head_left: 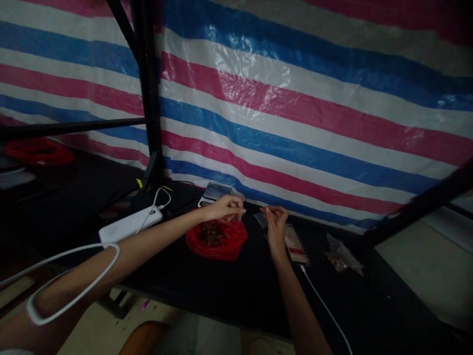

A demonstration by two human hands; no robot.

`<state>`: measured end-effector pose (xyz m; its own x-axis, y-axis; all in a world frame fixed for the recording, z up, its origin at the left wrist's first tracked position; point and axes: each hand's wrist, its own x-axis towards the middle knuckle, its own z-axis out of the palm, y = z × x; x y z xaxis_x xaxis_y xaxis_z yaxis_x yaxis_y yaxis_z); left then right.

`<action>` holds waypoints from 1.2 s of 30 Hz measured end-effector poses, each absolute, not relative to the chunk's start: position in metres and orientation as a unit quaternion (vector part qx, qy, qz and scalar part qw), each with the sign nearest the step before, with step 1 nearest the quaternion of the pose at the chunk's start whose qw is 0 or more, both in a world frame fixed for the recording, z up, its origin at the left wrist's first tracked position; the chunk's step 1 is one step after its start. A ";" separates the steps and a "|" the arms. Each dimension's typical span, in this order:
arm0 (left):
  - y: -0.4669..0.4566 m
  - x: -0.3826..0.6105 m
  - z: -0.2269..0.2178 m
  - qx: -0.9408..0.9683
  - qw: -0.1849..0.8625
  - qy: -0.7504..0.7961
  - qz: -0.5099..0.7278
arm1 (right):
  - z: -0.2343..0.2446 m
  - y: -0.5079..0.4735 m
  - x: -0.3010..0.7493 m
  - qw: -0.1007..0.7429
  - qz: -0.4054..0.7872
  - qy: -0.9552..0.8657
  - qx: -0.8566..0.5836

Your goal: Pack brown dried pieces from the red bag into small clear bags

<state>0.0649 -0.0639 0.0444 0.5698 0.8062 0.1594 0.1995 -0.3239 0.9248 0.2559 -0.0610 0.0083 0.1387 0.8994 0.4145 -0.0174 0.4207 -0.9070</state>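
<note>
My left hand (226, 209) is closed, thumb and fingers pinching a small clear plastic bag (240, 203) above the far side of a red plastic bag (231, 244). Inside the open red bag lies a heap of small brown pieces (212, 234), too dark to name. To the right, my right hand (275, 221) is raised with its fingertips pressed together; whatever they hold is too small to make out. Beside it lies a clear flat packet (260, 220), partly behind the hand. A phone (295, 244) with a lit screen rests just right of that wrist.
On the black surface (221, 281), a white power bank (129, 226) with a cable is at left. Behind the red bag sits a flat grey-topped device (217, 191). A clear bag of brown pieces (342, 255) lies at right. A striped sheet (277, 118) hangs behind; a black post (150, 98) stands left.
</note>
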 end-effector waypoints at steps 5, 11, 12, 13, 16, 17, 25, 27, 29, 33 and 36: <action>-0.068 0.051 0.050 0.815 0.282 0.403 0.306 | 0.021 -0.073 0.218 0.502 0.519 -0.575 -0.385; -0.074 0.044 0.056 0.846 0.142 0.454 0.241 | 0.022 -0.061 0.194 0.493 0.560 -0.553 -0.370; -0.074 0.042 0.056 0.844 0.149 0.456 0.241 | 0.020 -0.060 0.193 0.496 0.565 -0.547 -0.367; -0.073 0.040 0.054 0.841 0.164 0.454 0.244 | 0.018 -0.059 0.192 0.500 0.569 -0.540 -0.367; -0.071 0.034 0.047 0.829 0.251 0.435 0.246 | 0.011 -0.057 0.190 0.503 0.580 -0.521 -0.374; -0.070 0.032 0.045 0.825 0.282 0.426 0.243 | 0.009 -0.058 0.190 0.502 0.581 -0.518 -0.377; -0.060 0.026 0.034 0.798 0.371 0.383 0.281 | 0.012 -0.059 0.190 0.503 0.579 -0.526 -0.368; -0.058 0.025 0.033 0.795 0.379 0.380 0.283 | 0.012 -0.058 0.190 0.498 0.579 -0.527 -0.374; -0.057 0.024 0.031 0.791 0.390 0.376 0.286 | 0.011 -0.057 0.189 0.497 0.579 -0.522 -0.380; -0.057 0.023 0.026 0.784 0.401 0.375 0.288 | 0.006 -0.057 0.186 0.499 0.581 -0.511 -0.390; -0.061 0.024 0.025 0.787 0.380 0.395 0.284 | 0.003 -0.057 0.183 0.509 0.571 -0.508 -0.395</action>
